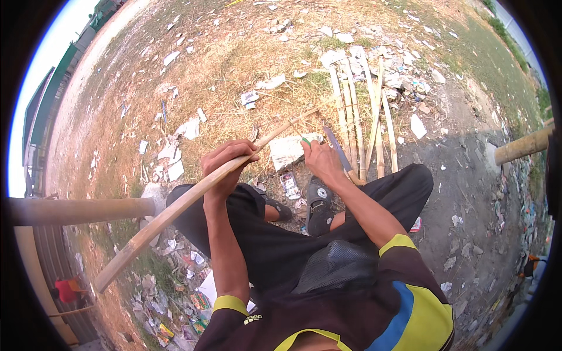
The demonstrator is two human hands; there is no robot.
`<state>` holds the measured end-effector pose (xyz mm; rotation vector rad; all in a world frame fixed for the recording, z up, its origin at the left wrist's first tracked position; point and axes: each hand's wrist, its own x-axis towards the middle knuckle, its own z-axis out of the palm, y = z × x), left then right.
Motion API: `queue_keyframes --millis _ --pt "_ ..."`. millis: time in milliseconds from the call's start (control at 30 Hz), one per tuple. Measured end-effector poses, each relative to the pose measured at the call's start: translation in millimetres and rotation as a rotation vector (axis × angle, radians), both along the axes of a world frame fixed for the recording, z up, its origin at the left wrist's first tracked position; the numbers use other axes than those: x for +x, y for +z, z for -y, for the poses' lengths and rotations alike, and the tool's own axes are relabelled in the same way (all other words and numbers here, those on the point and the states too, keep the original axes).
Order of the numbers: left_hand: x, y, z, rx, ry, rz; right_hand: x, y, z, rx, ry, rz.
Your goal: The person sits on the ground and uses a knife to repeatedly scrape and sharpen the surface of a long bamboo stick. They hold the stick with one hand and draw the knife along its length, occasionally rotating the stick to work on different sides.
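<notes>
My left hand (227, 167) is closed round a long bamboo strip (170, 213), which runs slantwise from the lower left to a thin far end ahead of me. In my right hand (324, 161) is a small green-handled tool (306, 141), its thin tip close to the strip's far part; my fingers hide most of it, so I cannot tell its kind. Beside my right wrist, a knife with a long bluish blade (338, 146) lies on the ground. Between my hands sits a pale, flat-topped block (287, 153). Several split bamboo strips (357, 114) lie beyond my right knee.
My black-trousered legs (404, 190) are bent, knees apart, with dark shoes (320, 205) between them. A thick bamboo pole (88, 210) stands at left, another (524, 146) at right. Paper scraps (188, 128) and litter cover the dry grass. Something red (69, 291) shows at lower left.
</notes>
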<state>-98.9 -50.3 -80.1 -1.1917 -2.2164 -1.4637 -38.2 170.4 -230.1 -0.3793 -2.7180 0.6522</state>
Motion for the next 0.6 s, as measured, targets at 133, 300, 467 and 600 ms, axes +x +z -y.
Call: queue_keyframes --millis 133,300,467,600 --pt "1.7 1.8 -12.4 0.019 -0.003 -0.020 20.8 20.7 4.3 -0.208 0.053 0.082" --pt "1.0 6.2 -19.1 0.033 -0.020 0.019 10.7 49.7 20.0 -0.416 0.172 -0.021" --pt "-5.2 3.3 -16.4 0.037 -0.026 -0.003 4.3 44.7 12.1 -0.398 0.201 -0.034" --pt "2.5 1.7 -17.3 0.007 -0.022 -0.008 -2.0 25.4 19.2 -0.428 0.189 -0.084"
